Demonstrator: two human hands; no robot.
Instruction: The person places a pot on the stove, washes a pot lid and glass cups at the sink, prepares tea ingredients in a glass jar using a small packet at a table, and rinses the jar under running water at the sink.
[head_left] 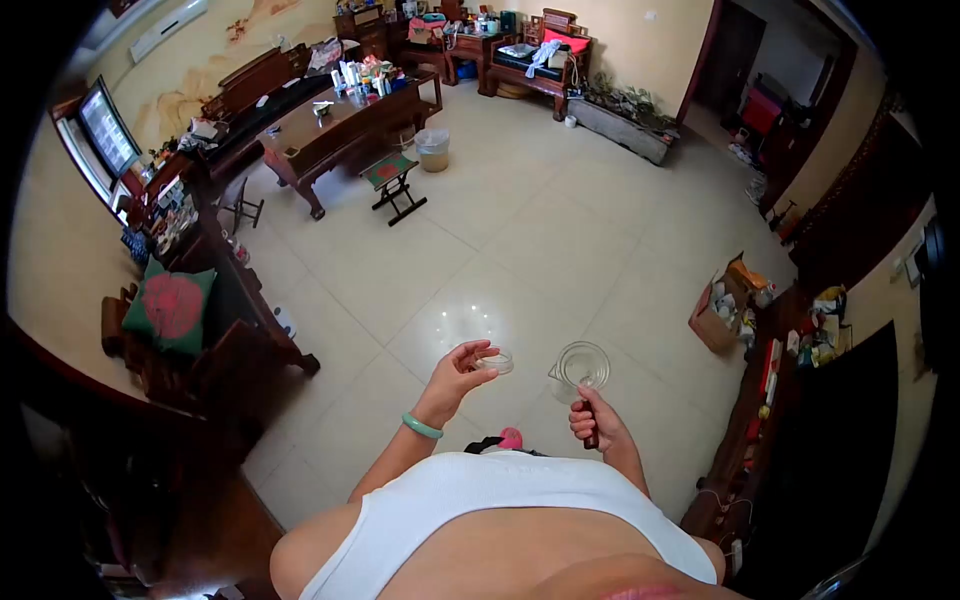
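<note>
My left hand, with a green bangle at its wrist, pinches a small round clear glass piece between thumb and fingers. Whether it is a lid or a shallow cup, I cannot tell. To its right, a clear glass pitcher with a pointed spout on its left side is held out over the floor. My right hand is wrapped around the pitcher's dark brown side handle. A gap separates the two glass things.
Pale tiles cover the floor ahead. A folding stool, a bin and a long wooden table stand farther off. On the left is a wooden sofa with a green cushion; on the right, a cardboard box by a low cabinet.
</note>
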